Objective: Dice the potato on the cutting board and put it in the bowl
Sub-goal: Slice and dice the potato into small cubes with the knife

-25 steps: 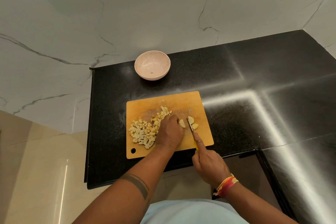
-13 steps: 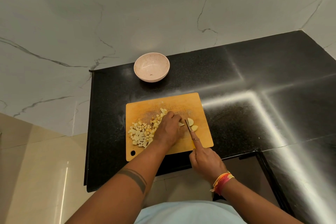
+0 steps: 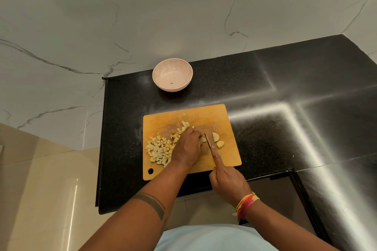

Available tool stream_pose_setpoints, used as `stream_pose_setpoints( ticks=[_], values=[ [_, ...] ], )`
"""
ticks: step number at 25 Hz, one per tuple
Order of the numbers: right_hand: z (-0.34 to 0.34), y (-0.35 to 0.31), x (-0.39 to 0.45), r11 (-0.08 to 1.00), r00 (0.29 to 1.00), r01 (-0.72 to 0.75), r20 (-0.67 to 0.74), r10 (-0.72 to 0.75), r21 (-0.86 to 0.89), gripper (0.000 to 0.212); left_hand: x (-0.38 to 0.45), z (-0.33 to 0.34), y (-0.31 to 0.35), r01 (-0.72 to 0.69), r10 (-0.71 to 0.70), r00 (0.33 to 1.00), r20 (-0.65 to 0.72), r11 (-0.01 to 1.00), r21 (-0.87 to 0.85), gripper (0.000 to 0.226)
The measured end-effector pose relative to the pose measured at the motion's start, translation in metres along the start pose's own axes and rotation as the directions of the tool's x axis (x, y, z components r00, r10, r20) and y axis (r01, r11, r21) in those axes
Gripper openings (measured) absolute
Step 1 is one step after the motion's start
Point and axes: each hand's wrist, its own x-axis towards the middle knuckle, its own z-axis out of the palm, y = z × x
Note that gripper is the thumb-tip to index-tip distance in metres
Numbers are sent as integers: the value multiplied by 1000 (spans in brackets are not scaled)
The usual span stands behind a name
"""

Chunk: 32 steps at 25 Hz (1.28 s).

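Pale yellow potato cubes (image 3: 160,150) lie heaped on the left half of the orange rectangular wooden cutting board (image 3: 224,159), which sits on the black speckled stone desk (image 3: 275,128). The left hand (image 3: 188,149) is curled over an uncut potato piece (image 3: 202,139) at the board's middle, pinning it down. The right hand (image 3: 226,182) grips a yellow-handled knife (image 3: 208,141), index finger laid along its spine, blade just beside the held piece. Two larger potato chunks (image 3: 217,139) lie right of the blade. A round pale pink bowl (image 3: 172,74) stands behind the board, apart from it.
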Motion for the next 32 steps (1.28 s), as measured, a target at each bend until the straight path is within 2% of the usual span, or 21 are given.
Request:
stream_pose_setpoints(
  ticks=[8,13,16,20,26,32],
  values=[
    [2,-7,20,993,999,40,40,-36,-112,81,-1,2,0,48,-49,998,-44,999,-10,26],
    [10,2,1,984,998,41,63,-30,-176,86,1,4,1,70,-70,996,-51,998,-6,26],
    [14,12,-13,987,995,49,88,-36,-154,86,1,2,0,54,-54,998,-39,998,11,27],
    [12,9,-7,993,998,51,44,-46,-107,86,-7,2,-8,15,-12,998,-63,999,43,29],
    [5,-12,14,990,997,60,65,-52,-130,82,-4,-1,-9,38,-34,998,-56,997,73,27],
    [11,-1,-3,989,995,54,92,-41,-138,82,0,1,-7,63,-54,995,-80,992,112,26]
  ],
)
